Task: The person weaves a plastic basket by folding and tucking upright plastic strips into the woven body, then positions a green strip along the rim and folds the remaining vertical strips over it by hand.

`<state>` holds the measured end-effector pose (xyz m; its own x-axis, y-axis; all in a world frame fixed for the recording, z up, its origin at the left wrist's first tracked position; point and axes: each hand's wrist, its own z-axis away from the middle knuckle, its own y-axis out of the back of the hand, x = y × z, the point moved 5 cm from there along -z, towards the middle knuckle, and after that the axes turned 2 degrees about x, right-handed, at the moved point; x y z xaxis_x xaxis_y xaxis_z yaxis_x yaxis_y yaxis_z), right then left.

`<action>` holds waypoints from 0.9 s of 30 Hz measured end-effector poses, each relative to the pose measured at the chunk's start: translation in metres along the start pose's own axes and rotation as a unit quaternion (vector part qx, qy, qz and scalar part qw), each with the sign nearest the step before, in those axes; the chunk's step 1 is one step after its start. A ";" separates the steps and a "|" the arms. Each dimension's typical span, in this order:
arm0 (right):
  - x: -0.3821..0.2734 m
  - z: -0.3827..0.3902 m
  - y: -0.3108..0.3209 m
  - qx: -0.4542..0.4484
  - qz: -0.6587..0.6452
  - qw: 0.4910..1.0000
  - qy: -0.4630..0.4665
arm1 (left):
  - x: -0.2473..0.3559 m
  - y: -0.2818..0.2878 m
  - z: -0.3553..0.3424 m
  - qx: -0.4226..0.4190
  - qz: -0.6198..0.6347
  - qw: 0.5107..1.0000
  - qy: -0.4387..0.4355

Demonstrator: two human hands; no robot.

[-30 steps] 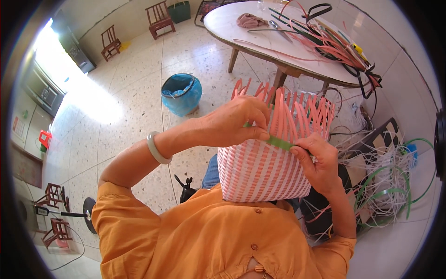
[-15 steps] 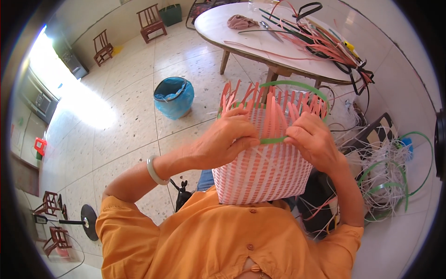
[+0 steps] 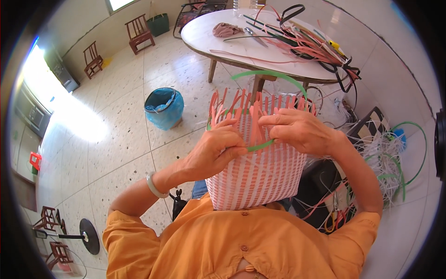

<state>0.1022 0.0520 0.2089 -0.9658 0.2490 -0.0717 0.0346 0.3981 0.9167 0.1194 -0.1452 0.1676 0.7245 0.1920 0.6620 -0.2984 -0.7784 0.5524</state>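
Note:
A pink and white woven plastic basket (image 3: 253, 179) rests upright against my lap, with loose pink strap ends (image 3: 239, 106) standing up round its rim. A green plastic strap (image 3: 260, 146) runs along the near rim between my hands, and its free length arches over the far side. My left hand (image 3: 218, 148), wearing a pale bangle at the wrist, pinches the green strap at the rim's near left. On the right, my right hand (image 3: 297, 131) has its thumb at the green strap and its fingers bent over the pink strap ends; the fingertips are partly hidden.
A bin with a blue bag (image 3: 163, 109) stands on the floor ahead left. Beyond the basket, a white oval table (image 3: 200, 35) carries a heap of pink and black straps (image 3: 311, 46), scissors (image 3: 254, 36) and a cloth (image 3: 226, 30). Tangled white strips (image 3: 383, 160) lie to my right.
My right hand has shifted left along the rim, closer to the left hand, and turned its fingers over the pink ends. The green strap now bows between my hands. The view has shifted slightly.

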 end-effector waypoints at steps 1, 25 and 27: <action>0.001 -0.001 -0.001 -0.022 -0.005 1.000 -0.012 | 0.001 0.001 0.000 0.009 -0.001 1.000 -0.005; -0.048 -0.022 0.013 -0.104 0.126 0.987 0.000 | -0.002 0.004 0.005 -0.006 0.018 1.000 -0.004; -0.061 -0.023 0.012 -0.109 0.177 0.978 0.007 | -0.002 0.006 0.004 -0.006 0.013 1.000 -0.001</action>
<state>0.1557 0.0211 0.2334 -0.9066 0.3246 0.2697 0.3140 0.0918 0.9450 0.1185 -0.1525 0.1673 0.7181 0.1706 0.6747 -0.3242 -0.7759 0.5412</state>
